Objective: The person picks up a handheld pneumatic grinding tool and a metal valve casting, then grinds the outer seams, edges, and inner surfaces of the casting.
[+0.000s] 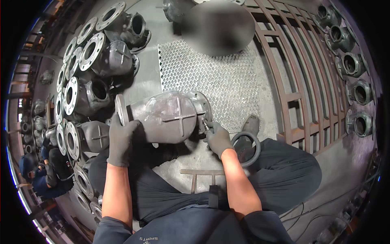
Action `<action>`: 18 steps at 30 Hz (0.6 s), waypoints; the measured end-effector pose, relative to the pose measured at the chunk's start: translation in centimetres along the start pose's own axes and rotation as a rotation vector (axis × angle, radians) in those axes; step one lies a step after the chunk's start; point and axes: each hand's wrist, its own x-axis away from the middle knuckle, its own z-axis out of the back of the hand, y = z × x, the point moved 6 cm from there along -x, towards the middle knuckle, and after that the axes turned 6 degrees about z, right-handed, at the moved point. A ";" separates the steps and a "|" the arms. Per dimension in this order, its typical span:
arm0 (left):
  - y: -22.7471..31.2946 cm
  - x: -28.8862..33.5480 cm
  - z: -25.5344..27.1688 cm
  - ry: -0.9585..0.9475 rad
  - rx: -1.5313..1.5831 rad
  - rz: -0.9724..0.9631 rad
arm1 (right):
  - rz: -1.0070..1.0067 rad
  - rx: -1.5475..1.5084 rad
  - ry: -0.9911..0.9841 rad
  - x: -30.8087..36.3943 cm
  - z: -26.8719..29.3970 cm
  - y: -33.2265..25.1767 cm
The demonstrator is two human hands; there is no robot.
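A grey cast-metal valve body (158, 118) lies on its side before me, a raised cross on its rounded wall and a round flange at each end. Gloved, my left hand (121, 140) is closed around the lower edge of its left flange (120, 109). My gloved right hand (219, 139) is closed on a slim die grinder (205, 124), most of which the glove hides. Its metal tip is at the right flange (202, 106); whether they touch I cannot tell. A thick grey hose (257, 151) loops beside my right wrist.
Similar valve bodies (97, 95) are stacked on the left, and several more line the far right. Expanded metal mesh (211, 77) lies ahead, beside a rusty steel rack (298, 97). A blurred round patch covers the top. Another person (46, 175) crouches at far left.
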 end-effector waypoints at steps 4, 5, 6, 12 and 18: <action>-1.6 0.7 0.1 -0.004 0.081 0.068 | 0.172 0.224 0.099 -2.3 1.4 -3.0; -1.7 0.8 0.3 0.002 0.117 0.083 | 0.094 0.232 0.090 -3.0 1.7 -3.1; -1.8 1.0 0.2 0.002 0.155 0.100 | 0.093 0.234 0.091 -3.8 2.1 -3.8; -1.8 1.8 -0.1 -0.011 0.137 0.116 | 0.274 0.686 -0.113 -8.9 1.4 -7.8; -0.9 3.3 -0.7 0.035 0.022 0.098 | 0.233 0.997 -0.286 -12.2 -0.5 -8.9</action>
